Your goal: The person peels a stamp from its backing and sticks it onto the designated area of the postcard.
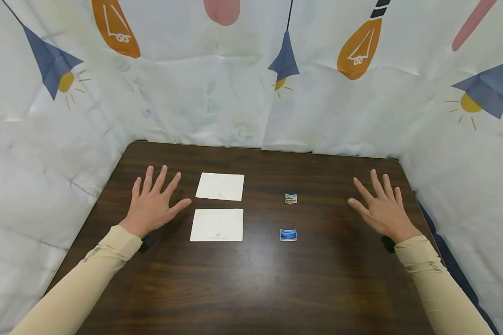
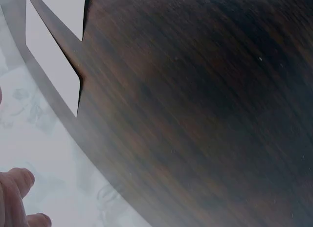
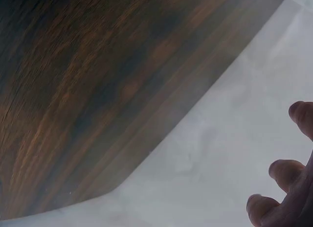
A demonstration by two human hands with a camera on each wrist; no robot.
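My left hand (image 1: 151, 207) is spread with straight fingers over the left side of the table, its thumb pointing toward two white cards. The farther white card (image 1: 220, 186) and the nearer white card (image 1: 216, 225) lie flat, one behind the other, each with a tiny grey mark near its lower edge. To their right is a small landscape picture (image 1: 291, 198), and closer to me a small blue picture (image 1: 288, 235). Over the right side, my right hand (image 1: 383, 209) also spreads its fingers and holds nothing. In both wrist views only some fingertips show.
Dark brown wood covers the table (image 1: 251, 288), which has rounded far corners. White curtain cloth (image 1: 218, 102) printed with lamps and bulbs hangs behind it and along both sides. Dark blue fabric (image 1: 452, 265) shows beyond the right edge.
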